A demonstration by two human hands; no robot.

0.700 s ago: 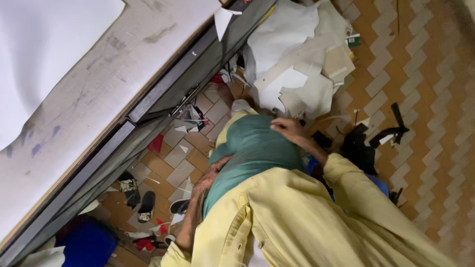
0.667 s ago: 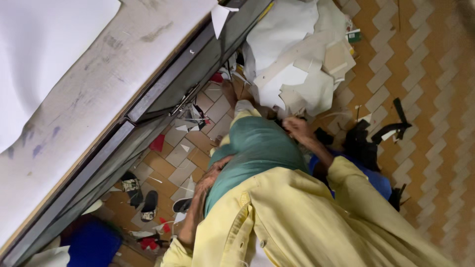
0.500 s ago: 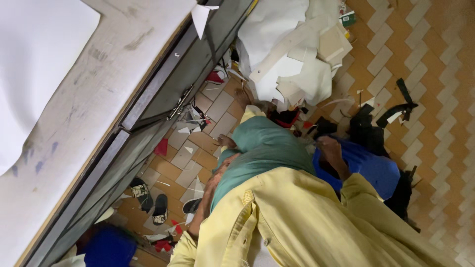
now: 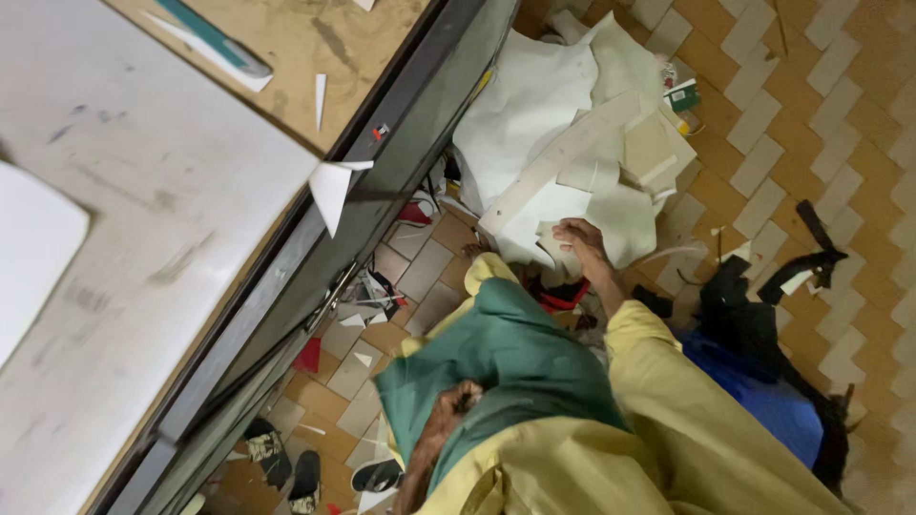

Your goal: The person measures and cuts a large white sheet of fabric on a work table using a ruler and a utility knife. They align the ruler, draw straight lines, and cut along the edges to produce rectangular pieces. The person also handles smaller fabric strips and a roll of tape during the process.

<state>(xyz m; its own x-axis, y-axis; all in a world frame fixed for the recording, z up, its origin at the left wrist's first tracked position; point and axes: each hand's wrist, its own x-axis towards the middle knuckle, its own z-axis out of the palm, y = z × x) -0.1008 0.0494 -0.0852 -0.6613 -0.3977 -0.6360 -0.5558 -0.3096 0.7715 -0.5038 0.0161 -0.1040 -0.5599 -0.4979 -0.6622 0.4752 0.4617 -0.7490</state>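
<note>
My right hand (image 4: 577,240) reaches out from a yellow sleeve to a heap of white sheet offcuts (image 4: 572,124) on the tiled floor. Its fingers close over a small white piece (image 4: 551,240) at the heap's near edge. A green cloth (image 4: 506,367) lies bunched over my lap, on top of my yellow garment (image 4: 649,448). My left hand (image 4: 450,405) rests in a fold of that green cloth, its fingers mostly hidden.
A workbench (image 4: 143,248) with a dark metal frame fills the left, carrying a white sheet and a teal-handled tool (image 4: 215,40). Under it lie black sandals (image 4: 286,465) and red scraps. A blue bag (image 4: 773,405) and black straps (image 4: 811,250) sit at right.
My right hand has moved from the green cloth out to the white heap and closed on a piece. The view has swung, showing more of the bench top.
</note>
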